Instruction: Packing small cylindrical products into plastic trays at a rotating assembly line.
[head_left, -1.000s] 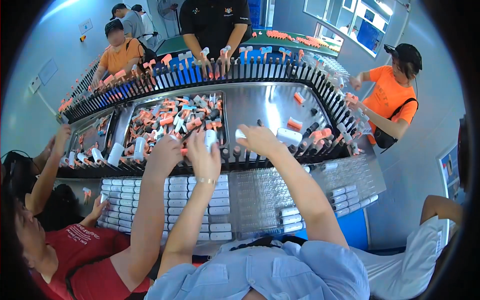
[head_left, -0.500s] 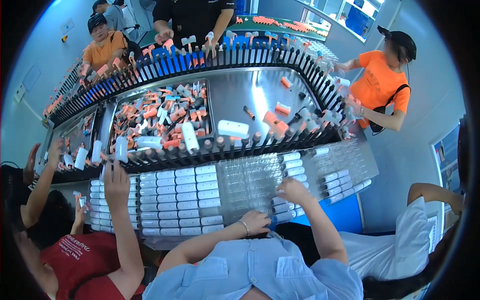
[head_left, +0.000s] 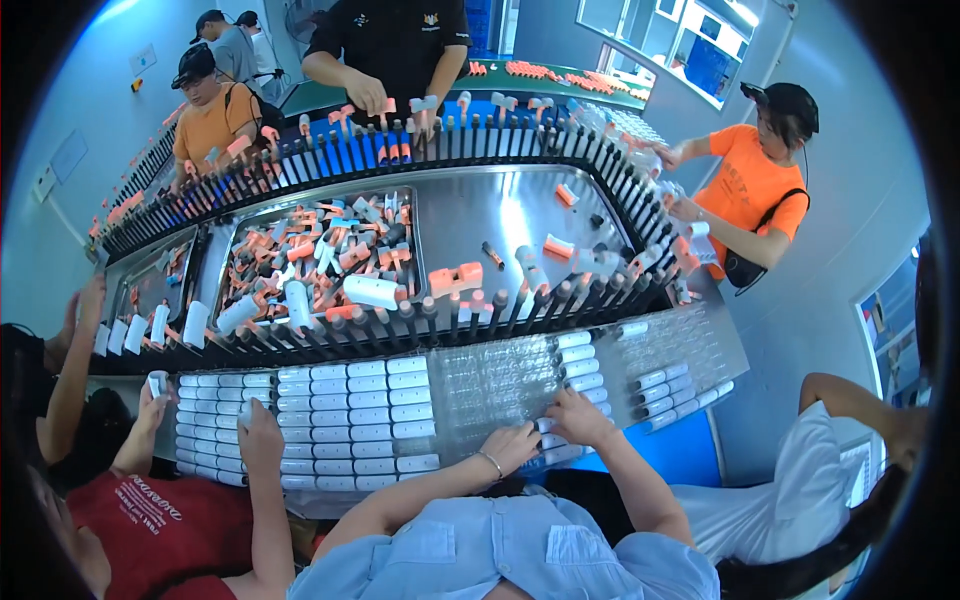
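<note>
My left hand [head_left: 512, 446], with a bracelet on its wrist, is closed at the front edge of a clear plastic tray [head_left: 490, 390]. My right hand [head_left: 580, 417] meets it from the right, fingers pinched. Between their fingertips shows a small white plastic casing [head_left: 545, 426], and both hands grip it; the fingers cover most of it. Just beyond and beside my right hand runs a column of similar white casings [head_left: 584, 368] in the tray. Further casings [head_left: 565, 454] lie below that hand.
Full rows of white casings [head_left: 335, 415] fill trays at left, beside a co-worker in a red shirt [head_left: 150, 520]. Beyond stands a rack of black upright holders [head_left: 470, 325] carrying orange and white parts, around a metal tray [head_left: 460, 210] and a heap of parts [head_left: 320, 240]. Co-workers stand across and right.
My right hand has moved down and left to meet my left hand, which shifted slightly right. A white casing now shows between them. Parts on the rack have moved along.
</note>
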